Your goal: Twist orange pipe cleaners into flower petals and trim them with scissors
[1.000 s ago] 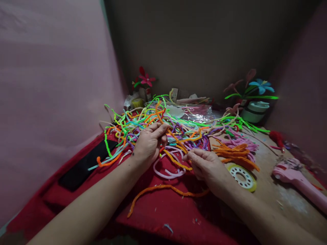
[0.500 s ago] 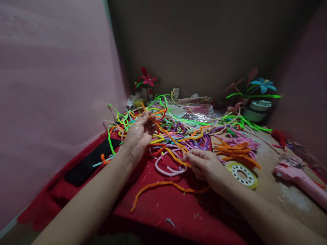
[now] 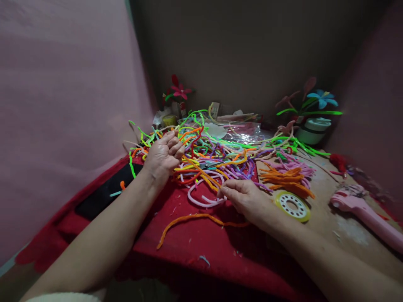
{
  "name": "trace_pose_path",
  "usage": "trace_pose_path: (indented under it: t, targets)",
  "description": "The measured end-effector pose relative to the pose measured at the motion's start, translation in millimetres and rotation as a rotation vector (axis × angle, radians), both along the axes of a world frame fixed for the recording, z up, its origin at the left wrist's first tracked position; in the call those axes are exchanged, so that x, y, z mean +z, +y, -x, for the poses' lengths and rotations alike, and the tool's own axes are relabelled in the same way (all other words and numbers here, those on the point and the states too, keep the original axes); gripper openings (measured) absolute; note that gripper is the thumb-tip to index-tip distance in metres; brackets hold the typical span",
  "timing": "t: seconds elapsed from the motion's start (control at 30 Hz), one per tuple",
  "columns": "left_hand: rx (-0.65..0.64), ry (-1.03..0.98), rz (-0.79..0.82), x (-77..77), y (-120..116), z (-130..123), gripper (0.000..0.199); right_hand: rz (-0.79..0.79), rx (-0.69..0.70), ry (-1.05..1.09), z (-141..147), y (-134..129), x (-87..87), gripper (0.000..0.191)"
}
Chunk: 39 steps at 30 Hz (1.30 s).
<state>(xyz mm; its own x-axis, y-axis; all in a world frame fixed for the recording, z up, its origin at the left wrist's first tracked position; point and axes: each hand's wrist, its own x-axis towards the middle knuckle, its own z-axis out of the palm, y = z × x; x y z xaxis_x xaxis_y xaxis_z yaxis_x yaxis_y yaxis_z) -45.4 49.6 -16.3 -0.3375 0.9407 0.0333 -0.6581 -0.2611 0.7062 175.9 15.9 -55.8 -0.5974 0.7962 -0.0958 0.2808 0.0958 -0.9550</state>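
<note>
An orange pipe cleaner (image 3: pixel 197 167) runs slantwise between my two hands. My left hand (image 3: pixel 164 155) has its fingers curled closed around the upper end. Thumb and fingers of my right hand (image 3: pixel 247 198) are pinched at the lower end. Under and behind the strand spreads a tangled heap of coloured pipe cleaners (image 3: pixel 217 147), with scissors (image 3: pixel 210 165) lying partly buried in it. A loose orange pipe cleaner (image 3: pixel 189 217) lies curved on the red cloth (image 3: pixel 185 241), close to me.
On the right board (image 3: pixel 321 218) lie an orange bundle (image 3: pixel 283 178), a yellow-and-white tape roll (image 3: pixel 292 206) and a pink glue gun (image 3: pixel 362 209). A black flat object (image 3: pixel 97 197) is at left. Behind stand a blue flower (image 3: pixel 323 100) and a pale green jar (image 3: pixel 315 130).
My left hand has turned and its fingers have curled in further; the orange tip that stuck out above it no longer shows. My right hand still pinches the lower end. The view has shifted slightly.
</note>
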Motion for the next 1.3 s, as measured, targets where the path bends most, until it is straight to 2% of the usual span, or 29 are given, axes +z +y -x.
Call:
trace_pose_path:
  t: [0.17, 0.53, 0.87, 1.3]
  targets:
    - [-0.019, 0.027, -0.029, -2.5, 0.9, 1.1, 0.019, -0.153, 0.032, -0.021, -1.8, 2.3, -0.8, 0.020]
    - [0.031, 0.111, -0.003, -5.9, 1.8, -3.7, 0.016, -0.493, 0.030, -0.024, -6.2, 5.5, -4.3, 0.020]
    - [0.029, 0.187, -0.001, -16.5, 7.0, -4.3, 0.010, -0.627, 0.047, -0.009, -6.7, 5.6, -5.3, 0.026]
    - [0.061, 0.146, 0.020, -13.2, 7.4, -2.2, 0.017, -0.762, -0.011, -0.019, -8.1, 7.4, -7.3, 0.021]
